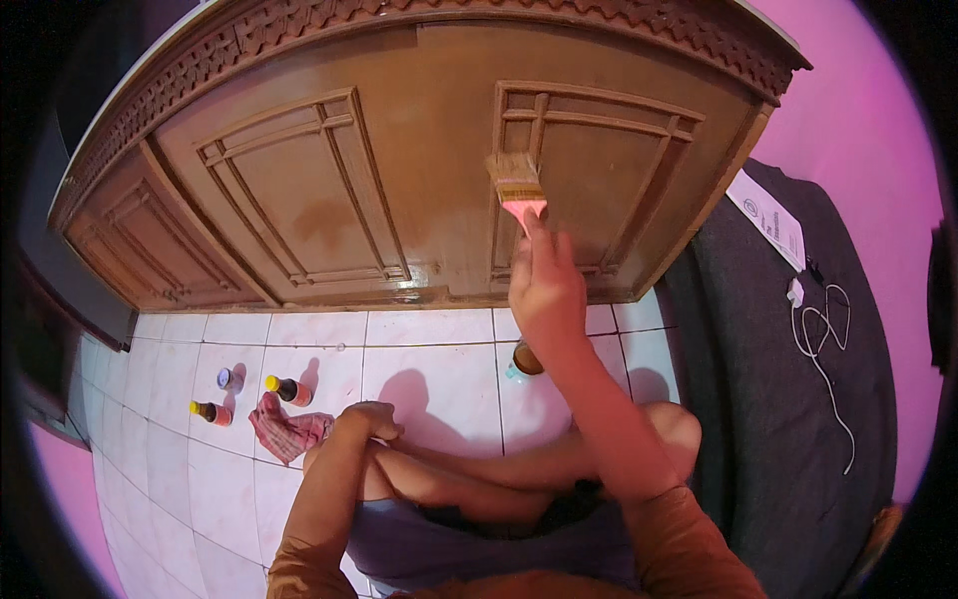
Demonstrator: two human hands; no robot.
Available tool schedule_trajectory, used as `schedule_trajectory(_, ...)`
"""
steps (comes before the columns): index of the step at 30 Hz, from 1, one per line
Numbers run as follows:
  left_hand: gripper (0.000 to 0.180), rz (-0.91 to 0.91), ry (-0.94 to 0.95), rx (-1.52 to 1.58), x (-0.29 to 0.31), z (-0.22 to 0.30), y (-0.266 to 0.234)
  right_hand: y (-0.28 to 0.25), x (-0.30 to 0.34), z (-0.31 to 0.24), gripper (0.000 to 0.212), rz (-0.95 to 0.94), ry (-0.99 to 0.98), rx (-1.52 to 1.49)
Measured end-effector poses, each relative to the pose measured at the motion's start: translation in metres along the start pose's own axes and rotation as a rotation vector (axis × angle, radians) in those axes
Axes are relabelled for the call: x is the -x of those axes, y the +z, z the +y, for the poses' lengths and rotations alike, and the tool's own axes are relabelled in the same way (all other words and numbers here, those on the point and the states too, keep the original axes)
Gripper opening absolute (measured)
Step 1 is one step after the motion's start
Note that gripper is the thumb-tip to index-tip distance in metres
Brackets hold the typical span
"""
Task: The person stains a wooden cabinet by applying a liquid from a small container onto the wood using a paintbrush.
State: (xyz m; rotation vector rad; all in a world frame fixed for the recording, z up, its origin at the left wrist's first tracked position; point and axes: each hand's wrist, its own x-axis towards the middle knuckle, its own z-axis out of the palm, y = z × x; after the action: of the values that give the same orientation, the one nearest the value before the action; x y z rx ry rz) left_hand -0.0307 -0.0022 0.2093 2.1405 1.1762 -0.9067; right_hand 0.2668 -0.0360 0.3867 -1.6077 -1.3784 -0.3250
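Note:
My right hand point(548, 290) is closed round the pink handle of a flat paintbrush point(519, 190). The brush's pale bristles point up and lie against the brown wooden cabinet point(429, 180), at the left edge of its right panel frame. Damp-looking, darker patches show on the wood. Over my left knee rests my left hand point(373, 419), holding nothing, its fingers loosely laid and partly hidden. Below the brush, a small container of brown liquid point(527, 357) stands on the floor, partly covered by my right forearm.
A red checked cloth point(284, 429) lies by my left knee. Near it are two dark bottles with yellow caps point(288, 389) point(210, 411) and a small round container point(226, 378). To the right, a dark cushioned surface point(788, 399) bears a paper point(768, 218) and a white cable point(826, 349).

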Motion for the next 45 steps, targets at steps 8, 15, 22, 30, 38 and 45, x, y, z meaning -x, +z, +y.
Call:
schedule_trajectory(8,0.055,-0.054,-0.004,0.027,0.000,0.000,-0.005,-0.014,-0.035,-0.029,0.036,0.023,0.098,-0.022)
schedule_trajectory(15,0.051,-0.057,0.015,0.049,0.007,0.004,-0.010,-0.021,-0.030,-0.023,0.040,-0.022,0.024,-0.165)
schedule_trajectory(22,0.051,-0.036,0.002,0.016,0.004,0.000,-0.007,-0.026,-0.041,-0.036,0.034,-0.020,0.067,-0.079)
schedule_trajectory(30,0.050,-0.068,0.025,0.038,0.003,0.002,-0.004,-0.024,-0.043,-0.031,0.037,-0.061,0.075,-0.045)
schedule_trajectory(38,0.062,-0.122,-0.038,0.033,0.004,0.005,-0.012,-0.039,-0.045,-0.033,0.037,-0.093,0.122,-0.021)
schedule_trajectory(45,0.060,-0.184,-0.036,-0.001,0.003,0.007,-0.012,-0.029,-0.039,-0.031,0.033,-0.100,0.133,0.018)
